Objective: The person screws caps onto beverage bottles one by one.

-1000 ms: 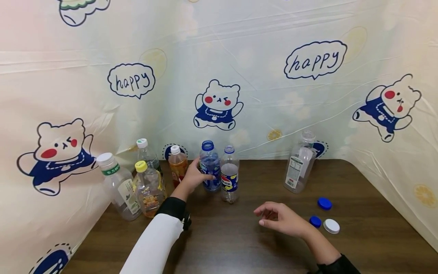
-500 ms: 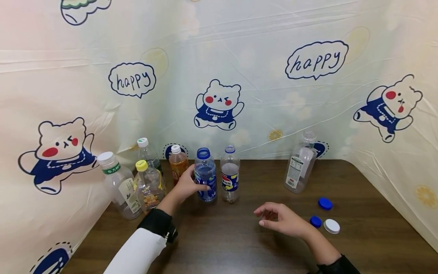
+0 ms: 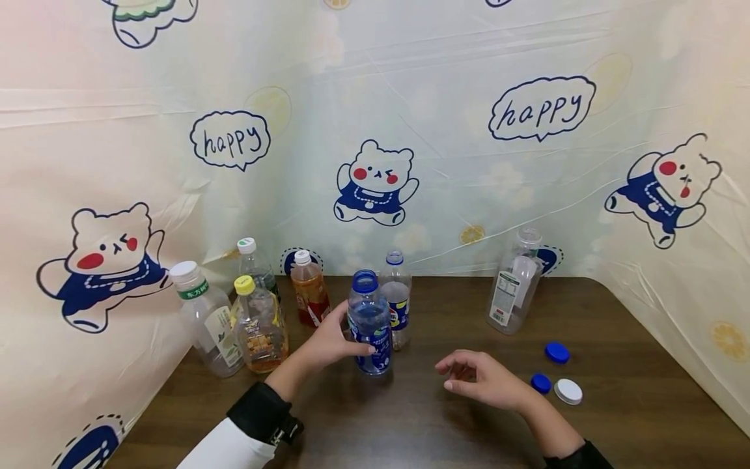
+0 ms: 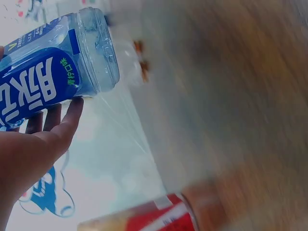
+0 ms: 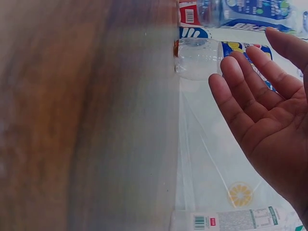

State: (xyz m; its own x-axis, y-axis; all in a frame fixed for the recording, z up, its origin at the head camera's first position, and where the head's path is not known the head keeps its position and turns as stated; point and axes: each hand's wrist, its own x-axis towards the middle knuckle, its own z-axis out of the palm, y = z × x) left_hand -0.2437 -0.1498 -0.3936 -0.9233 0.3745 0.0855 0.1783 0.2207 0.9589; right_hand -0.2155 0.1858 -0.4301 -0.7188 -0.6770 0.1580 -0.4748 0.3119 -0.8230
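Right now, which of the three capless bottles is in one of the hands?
The translucent blue bottle, gripped by the left hand. The smaller clear bottle behind it and the large clear bottle at far right are not held.

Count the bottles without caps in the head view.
3: the blue bottle in the left hand, the clear, blue-labelled bottle partly hidden behind it, and the white-labelled bottle at back right.

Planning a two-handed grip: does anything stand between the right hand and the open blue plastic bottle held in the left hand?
Nothing visible stands between the right hand and the open blue bottle. The uncapped clear plastic bottle with a blue-and-yellow label stands behind it, off that path.
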